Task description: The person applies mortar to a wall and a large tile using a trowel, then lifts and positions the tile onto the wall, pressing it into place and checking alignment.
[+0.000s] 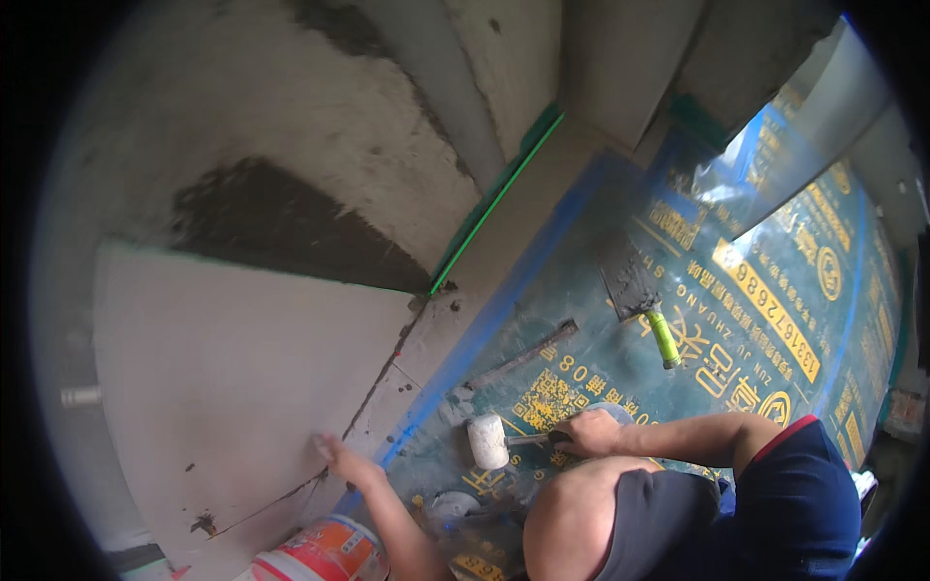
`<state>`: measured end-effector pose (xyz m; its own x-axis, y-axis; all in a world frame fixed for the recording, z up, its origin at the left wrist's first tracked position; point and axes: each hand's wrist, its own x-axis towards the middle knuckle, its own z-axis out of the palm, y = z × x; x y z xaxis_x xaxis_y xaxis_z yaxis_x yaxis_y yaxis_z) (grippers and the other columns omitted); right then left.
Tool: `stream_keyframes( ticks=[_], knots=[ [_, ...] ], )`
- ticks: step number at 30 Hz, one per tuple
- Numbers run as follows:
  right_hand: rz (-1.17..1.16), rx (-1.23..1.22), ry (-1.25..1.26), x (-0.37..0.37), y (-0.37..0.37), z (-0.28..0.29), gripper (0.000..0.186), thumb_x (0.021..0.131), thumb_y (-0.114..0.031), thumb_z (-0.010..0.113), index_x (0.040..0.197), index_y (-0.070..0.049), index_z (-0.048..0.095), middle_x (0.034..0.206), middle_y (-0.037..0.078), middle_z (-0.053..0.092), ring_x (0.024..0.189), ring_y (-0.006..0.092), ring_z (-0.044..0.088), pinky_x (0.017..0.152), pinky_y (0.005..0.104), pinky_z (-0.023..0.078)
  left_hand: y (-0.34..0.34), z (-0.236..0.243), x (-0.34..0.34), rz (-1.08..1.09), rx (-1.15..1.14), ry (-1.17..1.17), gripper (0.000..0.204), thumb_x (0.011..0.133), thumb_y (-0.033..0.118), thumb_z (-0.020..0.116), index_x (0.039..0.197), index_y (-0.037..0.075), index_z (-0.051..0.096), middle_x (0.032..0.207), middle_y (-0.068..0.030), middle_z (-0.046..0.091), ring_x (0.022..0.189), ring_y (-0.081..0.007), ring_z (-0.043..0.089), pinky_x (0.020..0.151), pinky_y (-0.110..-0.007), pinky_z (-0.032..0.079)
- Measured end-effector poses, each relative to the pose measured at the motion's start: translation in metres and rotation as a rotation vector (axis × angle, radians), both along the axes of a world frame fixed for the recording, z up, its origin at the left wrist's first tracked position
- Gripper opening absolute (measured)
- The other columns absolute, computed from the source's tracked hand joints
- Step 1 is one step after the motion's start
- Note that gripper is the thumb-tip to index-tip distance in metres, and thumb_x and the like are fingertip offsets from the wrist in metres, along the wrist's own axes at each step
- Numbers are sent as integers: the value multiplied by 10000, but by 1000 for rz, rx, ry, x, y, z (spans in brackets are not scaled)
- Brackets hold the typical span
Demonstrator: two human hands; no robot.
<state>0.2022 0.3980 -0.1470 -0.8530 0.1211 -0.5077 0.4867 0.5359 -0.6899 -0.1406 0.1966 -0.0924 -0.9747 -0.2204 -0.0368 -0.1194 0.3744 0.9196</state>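
A large pale tile (252, 349) lies at the left. My left hand (344, 460) reaches to its near right edge with the fingers stretched out over the surface; they are slightly blurred, and I see nothing held. My right hand (591, 433) is closed round the handle of a mallet with a white head (487, 443), held low over the green sheet. Behind the right hand shows part of a grey round object (614, 412). A dark gap with crumbs of mortar runs between the tile and the pale strip of floor.
A trowel with a yellow-green handle (665, 339) and a dark bar (528, 353) lie on the printed green floor sheet (697, 387), edged with blue tape (494, 324). A red bucket (339, 547) stands near my left forearm. A green line runs along the rough wall's foot.
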Motion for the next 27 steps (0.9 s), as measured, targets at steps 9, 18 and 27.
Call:
stream_keyframes(
  ticks=[9, 18, 27],
  knots=[
    [41, -109, -150, -21, 39, -8, 226, 853, -240, 557, 969, -72, 653, 958, 146, 663, 912, 293, 652, 759, 414, 516, -21, 25, 2, -980, -928, -732, 218, 912, 133, 511, 1039, 3, 631, 828, -144, 682, 639, -194, 613, 666, -310, 482],
    [-184, 138, 184, -37, 52, -16, 246, 789, -172, 576, 1012, -72, 607, 1018, 135, 538, 947, 312, 537, 793, 436, 444, -225, 85, 6, -860, -1181, -710, 247, 809, 175, 638, 1029, 67, 671, 932, -132, 692, 825, -211, 673, 712, -343, 523],
    [-282, 423, 223, -74, 115, -42, 353, 704, -210, 678, 995, -48, 563, 1037, 196, 500, 1073, 388, 439, 896, 568, 307, -100, 161, 36, -556, -883, -254, 273, 820, 144, 599, 1066, 28, 624, 900, -174, 667, 869, -305, 655, 786, -392, 504]
  ],
)
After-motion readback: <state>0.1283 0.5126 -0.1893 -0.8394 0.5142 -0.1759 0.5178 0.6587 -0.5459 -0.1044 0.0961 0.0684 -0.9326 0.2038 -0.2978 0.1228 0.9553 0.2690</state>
